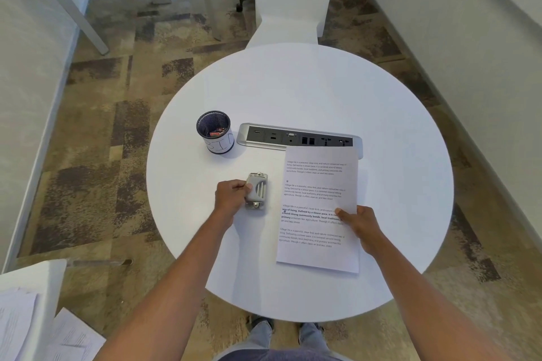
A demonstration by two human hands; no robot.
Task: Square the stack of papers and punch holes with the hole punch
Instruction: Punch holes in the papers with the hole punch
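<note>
The left hand (231,195) is curled around the punch (257,191) on the table (308,91); the right hand (359,224) pinches the papers' (318,184) right edge, thumb on top.

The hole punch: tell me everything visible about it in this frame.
The hole punch is a small grey tool that looks like metal, with a ribbed top lever and silvery fittings at its near and far ends. It sits flat on the white round table, long axis running away from the person, left of the stack of papers with bare tabletop between them. The left hand grips its left side. No paper is in it.
</note>
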